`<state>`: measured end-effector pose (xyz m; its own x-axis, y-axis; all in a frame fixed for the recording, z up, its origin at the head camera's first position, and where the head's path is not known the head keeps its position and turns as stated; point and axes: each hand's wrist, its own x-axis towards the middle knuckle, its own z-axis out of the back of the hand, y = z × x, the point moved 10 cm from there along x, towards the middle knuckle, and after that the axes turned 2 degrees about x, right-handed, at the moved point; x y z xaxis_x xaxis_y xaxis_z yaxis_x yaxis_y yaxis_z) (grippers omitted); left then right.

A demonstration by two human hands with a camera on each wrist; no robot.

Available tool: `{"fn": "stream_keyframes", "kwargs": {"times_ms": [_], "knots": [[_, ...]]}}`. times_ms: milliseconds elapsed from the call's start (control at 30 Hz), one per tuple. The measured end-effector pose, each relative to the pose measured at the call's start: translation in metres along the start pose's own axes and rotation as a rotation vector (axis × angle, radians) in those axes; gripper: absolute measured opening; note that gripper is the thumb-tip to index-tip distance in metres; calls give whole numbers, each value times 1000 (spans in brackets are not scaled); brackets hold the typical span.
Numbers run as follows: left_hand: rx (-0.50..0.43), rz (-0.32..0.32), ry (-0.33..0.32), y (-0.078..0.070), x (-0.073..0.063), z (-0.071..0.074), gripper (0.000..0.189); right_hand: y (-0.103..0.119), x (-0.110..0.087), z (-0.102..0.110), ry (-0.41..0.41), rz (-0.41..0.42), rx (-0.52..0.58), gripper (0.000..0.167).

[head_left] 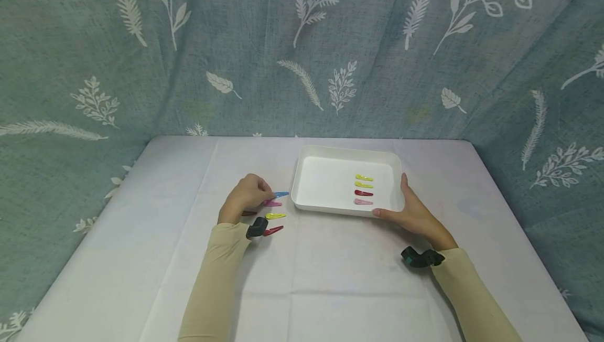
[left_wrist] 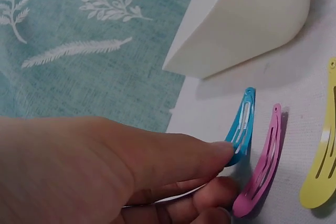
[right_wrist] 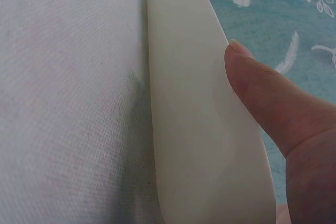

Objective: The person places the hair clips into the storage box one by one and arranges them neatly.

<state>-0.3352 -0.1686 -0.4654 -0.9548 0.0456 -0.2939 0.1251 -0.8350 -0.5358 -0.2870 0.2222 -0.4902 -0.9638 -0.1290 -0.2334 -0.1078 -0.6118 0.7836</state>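
My left hand [head_left: 246, 195] pinches a blue snap hair clip [left_wrist: 242, 124] between thumb and fingers, left of the white tray [head_left: 325, 206]. A pink hair clip [left_wrist: 261, 166] lies beside those fingers, then a yellow hair clip [left_wrist: 321, 166]. A red hair clip [head_left: 273, 231] is closer to the wrist, and a brown one [head_left: 248, 213] is partly hidden by the hand. My right hand [head_left: 415, 213] holds the tray's near right corner, thumb against the near wall, fingers along the right side. Inside the tray, two yellow clips [head_left: 364, 184], a red clip [head_left: 363, 193] and a pink clip [head_left: 363, 202] form a column.
A white cloth [head_left: 340, 279] covers the table. Blue-green curtains with white leaf prints [head_left: 264, 69] stand behind the table and along both sides. Each wrist wears a black camera mount [head_left: 422, 258].
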Motion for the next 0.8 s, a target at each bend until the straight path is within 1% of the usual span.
{"fn": "stream_keyframes", "kwargs": {"times_ms": [300, 633, 800], "knots": [[-36, -21, -19, -2, 1, 3, 21, -2, 2, 0, 0, -16, -21, 145], [-63, -27, -31, 0, 1, 6, 22, -2, 1, 0, -2, -21, -24, 145], [-108, -34, -20, 0, -1, 11, 25, -3, 1, 0, -2, -19, -26, 145]]}}
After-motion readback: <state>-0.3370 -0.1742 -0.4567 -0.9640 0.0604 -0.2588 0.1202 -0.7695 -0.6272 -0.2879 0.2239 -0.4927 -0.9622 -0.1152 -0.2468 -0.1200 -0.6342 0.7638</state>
